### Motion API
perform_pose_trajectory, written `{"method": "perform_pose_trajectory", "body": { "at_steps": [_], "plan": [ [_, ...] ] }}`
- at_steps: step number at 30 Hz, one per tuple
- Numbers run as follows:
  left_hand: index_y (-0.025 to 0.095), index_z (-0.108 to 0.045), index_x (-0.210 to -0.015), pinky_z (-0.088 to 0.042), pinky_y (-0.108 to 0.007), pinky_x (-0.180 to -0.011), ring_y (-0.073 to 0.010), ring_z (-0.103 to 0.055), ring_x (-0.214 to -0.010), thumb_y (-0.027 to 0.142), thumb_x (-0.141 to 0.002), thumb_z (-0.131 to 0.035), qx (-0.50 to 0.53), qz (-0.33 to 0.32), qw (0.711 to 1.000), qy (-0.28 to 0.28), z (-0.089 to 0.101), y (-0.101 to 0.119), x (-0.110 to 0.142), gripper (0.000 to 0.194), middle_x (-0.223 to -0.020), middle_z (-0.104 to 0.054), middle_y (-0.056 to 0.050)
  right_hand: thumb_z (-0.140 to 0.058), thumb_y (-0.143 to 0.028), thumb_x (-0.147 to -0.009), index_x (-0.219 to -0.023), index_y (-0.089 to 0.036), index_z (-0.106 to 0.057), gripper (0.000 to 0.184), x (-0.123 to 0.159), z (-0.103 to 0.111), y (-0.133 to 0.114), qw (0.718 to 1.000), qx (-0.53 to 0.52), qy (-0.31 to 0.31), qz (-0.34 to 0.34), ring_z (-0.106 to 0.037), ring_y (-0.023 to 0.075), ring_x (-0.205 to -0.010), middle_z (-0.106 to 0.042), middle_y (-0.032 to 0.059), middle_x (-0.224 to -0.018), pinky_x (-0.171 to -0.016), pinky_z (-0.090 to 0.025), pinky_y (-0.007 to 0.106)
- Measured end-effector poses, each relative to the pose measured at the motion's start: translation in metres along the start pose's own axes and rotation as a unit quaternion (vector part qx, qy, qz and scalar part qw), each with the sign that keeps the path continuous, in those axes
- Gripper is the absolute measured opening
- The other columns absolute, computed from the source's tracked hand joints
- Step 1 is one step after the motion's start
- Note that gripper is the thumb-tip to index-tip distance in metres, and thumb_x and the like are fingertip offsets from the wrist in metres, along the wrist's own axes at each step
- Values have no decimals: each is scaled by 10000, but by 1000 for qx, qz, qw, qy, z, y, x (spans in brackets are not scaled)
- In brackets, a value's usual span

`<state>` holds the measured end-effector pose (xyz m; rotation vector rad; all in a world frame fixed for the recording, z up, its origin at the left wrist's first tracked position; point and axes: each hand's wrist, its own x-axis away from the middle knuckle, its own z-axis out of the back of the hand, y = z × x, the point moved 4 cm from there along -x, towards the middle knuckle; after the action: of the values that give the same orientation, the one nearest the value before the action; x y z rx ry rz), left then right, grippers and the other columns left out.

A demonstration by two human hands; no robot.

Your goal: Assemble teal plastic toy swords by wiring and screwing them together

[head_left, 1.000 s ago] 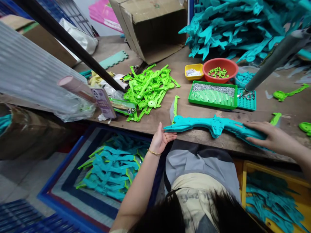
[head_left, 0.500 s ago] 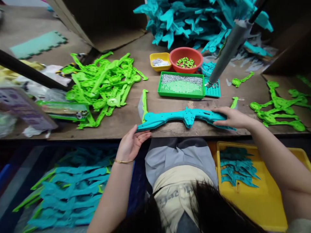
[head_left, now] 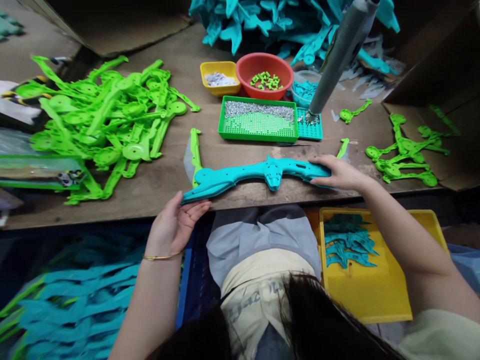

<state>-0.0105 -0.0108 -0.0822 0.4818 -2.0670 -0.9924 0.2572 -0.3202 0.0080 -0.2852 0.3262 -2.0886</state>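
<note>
A long turquoise plastic toy body with two wing-like arms point(head_left: 243, 173) spans between my hands at the table's front edge. My left hand point(head_left: 180, 217) is closed on its left tip, thumb above and fingers beneath. Over its right arm, my right hand point(head_left: 333, 172) grips from above, hiding the tip. Behind the left arm stands a green arm piece point(head_left: 195, 152) with a clear film-like part beside it. A similar green piece point(head_left: 343, 147) shows just beyond my right hand.
A heap of green parts point(head_left: 112, 115) lies left. Behind are a green tray of screws point(head_left: 258, 132), a red bowl point(head_left: 243, 75), a yellow bowl point(head_left: 221, 90) and a grey hanging tool point(head_left: 333, 60). Below sit a yellow bin point(head_left: 367, 295) and turquoise assemblies point(head_left: 82, 300).
The camera view has shifted, so the table and its contents appear farther left and slightly higher. Both hands keep their hold on the turquoise toy body, which stays nearly in place.
</note>
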Motion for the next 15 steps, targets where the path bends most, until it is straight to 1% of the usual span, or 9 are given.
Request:
{"method": "perform_pose_trajectory", "body": {
  "at_steps": [4, 6, 7, 8, 10, 11, 12, 14, 15],
  "plan": [
    [118, -612, -869, -604, -245, -683, -171, -715, -710, 297, -928, -438, -23, 11, 1000, -5, 1, 2, 1, 256, -764, -725, -106, -609, -534, -810, -1354, -153, -499, 674, 3, -9, -1, 1000, 20, -2, 21, -515, 326, -1192, -572, 144, -1294, -1027, -418, 477],
    [134, -583, -1016, -581, -261, -579, -177, -689, -613, 332, -912, -474, -128, 4, 992, 11, 12, 7, 6, 250, -727, -715, -78, -584, -522, -832, -1371, -147, -473, 666, 4, -15, 0, 998, 48, 14, 34, -492, 333, -1206, -551, 157, -1309, -1032, -400, 491],
    [154, -556, -1107, -549, -260, -521, -172, -656, -547, 359, -889, -520, -213, -31, 975, 53, 20, 15, 10, 301, -689, -700, -44, -573, -526, -838, -1375, -153, -466, 662, 5, -17, 1, 997, 64, 23, 35, -483, 338, -1212, -540, 161, -1317, -1030, -394, 500],
    [185, -526, -1188, -517, -257, -494, -162, -619, -499, 387, -864, -567, -302, -90, 942, 112, 26, 27, 16, 384, -656, -676, -6, -561, -533, -844, -1375, -160, -465, 656, 5, -20, 2, 996, 78, 30, 33, -480, 342, -1211, -534, 164, -1321, -1024, -392, 505],
    [237, -498, -1272, -489, -262, -527, -150, -585, -501, 442, -838, -608, -428, -246, 842, 218, 22, 53, 34, 493, -643, -629, 34, -547, -547, -850, -1369, -163, -472, 650, 5, -24, 3, 994, 103, 36, 30, -490, 346, -1188, -541, 169, -1305, -1004, -396, 504],
    [238, -517, -1270, -492, -276, -575, -156, -595, -552, 471, -846, -593, -464, -313, 795, 233, 7, 63, 42, 489, -681, -629, 24, -544, -550, -852, -1363, -160, -477, 647, 5, -26, 2, 992, 114, 37, 31, -500, 346, -1167, -553, 170, -1286, -989, -401, 499],
    [227, -544, -1250, -502, -299, -637, -174, -618, -630, 486, -867, -555, -490, -362, 765, 208, -15, 68, 48, 462, -744, -642, -2, -543, -547, -854, -1356, -156, -484, 639, 5, -27, 0, 991, 125, 37, 35, -511, 344, -1146, -566, 169, -1265, -974, -406, 493],
    [197, -601, -1177, -507, -341, -746, -219, -640, -792, 469, -894, -511, -552, -415, 720, 69, -84, 61, 50, 403, -913, -676, -65, -553, -536, -853, -1341, -156, -497, 621, 5, -28, -4, 988, 141, 42, 45, -524, 338, -1119, -587, 162, -1237, -968, -402, 488],
    [183, -626, -1127, -501, -351, -821, -234, -642, -880, 437, -908, -495, -579, -432, 691, -29, -125, 50, 48, 360, -979, -684, -87, -562, -531, -851, -1338, -164, -499, 613, 5, -28, -7, 987, 145, 47, 48, -528, 334, -1116, -596, 155, -1230, -978, -392, 491]
  ]
}}
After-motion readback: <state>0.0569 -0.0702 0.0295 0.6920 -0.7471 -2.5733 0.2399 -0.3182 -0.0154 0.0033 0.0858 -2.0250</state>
